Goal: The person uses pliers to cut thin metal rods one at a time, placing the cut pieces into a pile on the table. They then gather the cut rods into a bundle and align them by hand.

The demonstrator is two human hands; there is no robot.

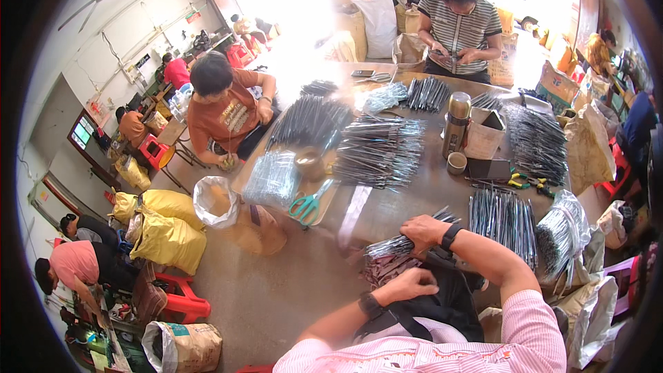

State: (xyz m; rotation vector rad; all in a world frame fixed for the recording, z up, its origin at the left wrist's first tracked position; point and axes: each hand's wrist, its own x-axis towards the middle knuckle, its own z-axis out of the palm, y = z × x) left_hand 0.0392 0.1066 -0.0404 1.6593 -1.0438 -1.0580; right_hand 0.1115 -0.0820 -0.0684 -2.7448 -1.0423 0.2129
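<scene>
My right hand (424,232) reaches over the near table edge, its fingers bent over a pile of slim, shiny pieces (390,247), perhaps in clear sleeves. Below this pile lie brownish-pink strips (388,269). My left hand (412,284) is close to my lap, above dark cloth (452,300). Its fingers point right and are partly curled; whether they hold anything is hidden. Right of my right hand, a row of similar slim dark pieces (502,224) rests on the table, with a plastic-wrapped bundle (563,235) beside it.
Across the table (431,197) are more piles of slim pieces (380,150), teal scissors (309,205), a tape roll (310,164), a thermos (456,122), a cup (456,162) and yellow-handled pliers (519,179). Two people work at its far and left sides. Sacks (169,224) stand on the floor.
</scene>
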